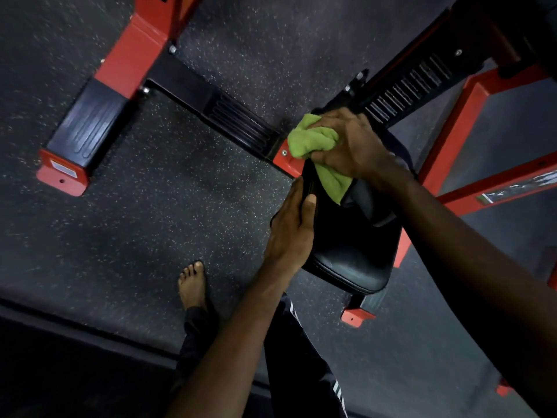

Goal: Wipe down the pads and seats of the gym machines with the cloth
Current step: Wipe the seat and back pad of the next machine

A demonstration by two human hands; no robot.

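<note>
Fingers (327, 158) of my right hand (352, 146) are curled round a bunched green cloth (312, 140), clamped on it and pressing it against the far end of the black seat pad (352, 251). One fold of the cloth hangs down over the pad's upper face. My left hand (291, 230) lies along the pad's left edge, with its fingers (297, 191) straight and close together and the thumb resting on top of the pad. I see the pad tilted, mounted on a red machine frame (132, 58) whose black ribbed foot plates rest on the dark speckled floor (150, 206). A bare foot (193, 285) and a dark trouser leg (298, 351) with white stripes show below the left arm.
</note>
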